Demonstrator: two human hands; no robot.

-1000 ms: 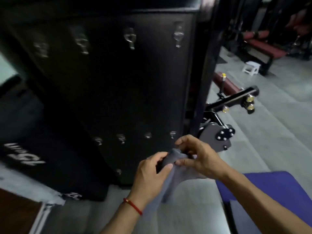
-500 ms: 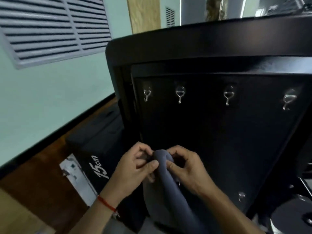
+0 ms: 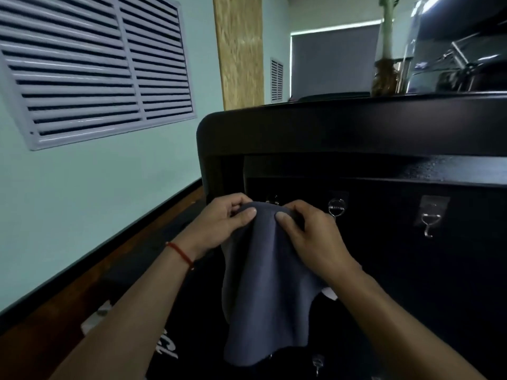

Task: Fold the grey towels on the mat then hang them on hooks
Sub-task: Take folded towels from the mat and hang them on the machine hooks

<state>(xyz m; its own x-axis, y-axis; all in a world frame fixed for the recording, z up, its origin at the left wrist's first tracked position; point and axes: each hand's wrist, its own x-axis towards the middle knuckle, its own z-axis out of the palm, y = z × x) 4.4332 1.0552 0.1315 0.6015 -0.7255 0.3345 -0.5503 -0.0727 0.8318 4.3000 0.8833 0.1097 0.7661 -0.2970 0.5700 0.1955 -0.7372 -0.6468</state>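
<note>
Two hands, left hand (image 3: 219, 223) and right hand (image 3: 312, 237), pinch the grey towel's (image 3: 267, 283) top edge, now raised from waist height to a hook (image 3: 272, 200) just behind the fingertips. The towel hangs below them; hooking it looks imminent.

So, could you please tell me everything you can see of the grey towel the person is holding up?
The grey towel is a soft, matte, blue-grey cloth, hanging limp in loose folds with an uneven lower edge. Its top edge is bunched and pinched between the left hand and the right hand, thumbs pressed on its front. It is held against the black panel at the leftmost upper hook, whose top just shows above it. Whether it is caught on that hook cannot be told.
</note>
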